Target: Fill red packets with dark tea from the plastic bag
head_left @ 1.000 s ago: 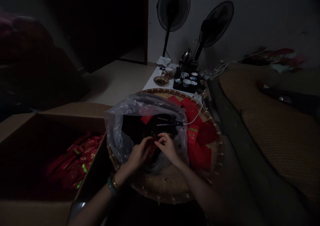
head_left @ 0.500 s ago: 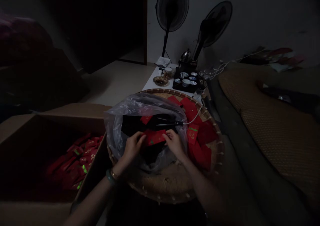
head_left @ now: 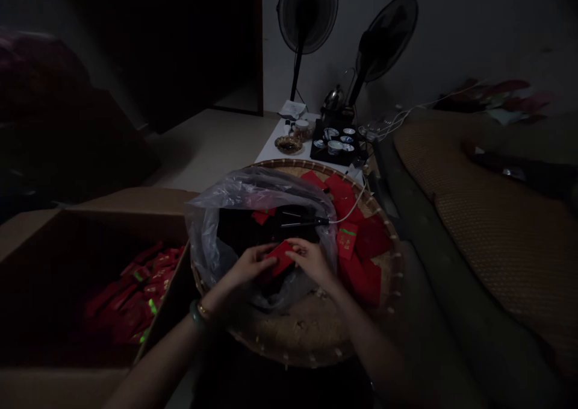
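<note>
Between my two hands is a red envelope [head_left: 280, 257], tilted, above the dark contents of a clear plastic bag [head_left: 203, 228]. My left hand [head_left: 249, 265] is closed on its left end, and my right hand [head_left: 310, 257] pinches its right end. A black two-pronged tool [head_left: 307, 223] with a white cord lies just beyond, inside the bag's mouth. Another red piece [head_left: 262, 216] rests in the bag. The bag sits on a round woven tray [head_left: 311, 330]. More red envelopes [head_left: 361, 273] are spread over the tray's right side, one with a green band [head_left: 347, 240].
At my left stands an open cardboard box [head_left: 130, 199] holding many red packets [head_left: 135, 294]. Behind the tray, a low white table [head_left: 271, 150] carries a black tea tray [head_left: 323, 156] with cups. Two fans [head_left: 307, 17] stand beyond. A woven mat [head_left: 478, 216] covers the seat at right.
The red envelope was stretched flat between my hands; now it looks shorter and tilted, with my hands closer together. The view has shifted slightly.
</note>
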`<action>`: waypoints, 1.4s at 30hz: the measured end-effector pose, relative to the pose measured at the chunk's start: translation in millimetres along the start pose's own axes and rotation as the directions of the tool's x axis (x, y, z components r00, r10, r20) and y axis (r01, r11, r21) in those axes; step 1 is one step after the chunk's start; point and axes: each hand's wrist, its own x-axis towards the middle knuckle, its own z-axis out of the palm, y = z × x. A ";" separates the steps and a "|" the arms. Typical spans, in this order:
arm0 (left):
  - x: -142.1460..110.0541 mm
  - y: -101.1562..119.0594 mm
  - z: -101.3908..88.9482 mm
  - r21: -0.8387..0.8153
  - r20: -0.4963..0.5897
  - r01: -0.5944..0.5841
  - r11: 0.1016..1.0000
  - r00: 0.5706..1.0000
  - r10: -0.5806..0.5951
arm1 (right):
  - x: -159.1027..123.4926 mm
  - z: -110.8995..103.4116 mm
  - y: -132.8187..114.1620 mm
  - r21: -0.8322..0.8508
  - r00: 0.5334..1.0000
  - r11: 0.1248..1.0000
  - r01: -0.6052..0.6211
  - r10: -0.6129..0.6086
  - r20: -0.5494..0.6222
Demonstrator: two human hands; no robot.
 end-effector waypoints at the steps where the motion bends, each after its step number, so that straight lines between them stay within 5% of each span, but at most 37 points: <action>1: -7.0 -5.0 5.1 -0.002 0.024 0.030 1.000 0.999 -0.030 | -1.9 2.9 -3.8 -0.088 0.998 0.995 0.055 -0.056 -0.007; 5: -16.5 -17.3 19.1 -0.187 -0.167 0.003 0.982 0.985 -0.034 | -10.4 11.5 -13.5 -0.382 0.950 0.878 0.287 -0.311 0.000; 9: -14.3 -18.6 26.0 -0.293 -0.199 -0.017 0.956 0.979 -0.043 | -17.0 16.0 -12.6 -0.565 0.878 0.720 0.402 -0.479 0.014; 14: -16.2 -18.2 28.9 -0.280 -0.198 -0.040 0.959 0.980 -0.017 | -20.3 17.4 -12.3 -0.625 0.847 0.641 0.446 -0.527 0.063; 18: -19.3 -19.0 28.4 -0.115 -0.202 -0.079 0.990 0.978 0.055 | -20.5 15.6 -15.9 -0.629 0.837 0.659 0.412 -0.546 -0.023; 24: -23.9 -19.2 19.9 0.360 -0.190 -0.127 0.924 0.960 0.206 | -17.5 3.7 -21.1 -0.467 0.882 0.775 0.426 -0.470 0.025; 30: -20.5 -24.4 1.3 0.277 -0.207 -0.071 0.958 0.969 0.132 | -19.5 0.4 -8.4 -0.169 0.992 0.978 0.125 -0.126 0.009; 35: -21.0 -26.6 2.4 0.321 -0.191 -0.112 0.941 0.965 0.180 | -18.6 3.5 -3.7 0.095 0.971 0.995 -0.033 0.010 0.238; 42: -24.4 -29.2 3.6 0.292 -0.049 -0.235 0.927 0.964 0.260 | -13.7 3.3 3.6 0.182 0.958 0.978 -0.106 0.051 0.283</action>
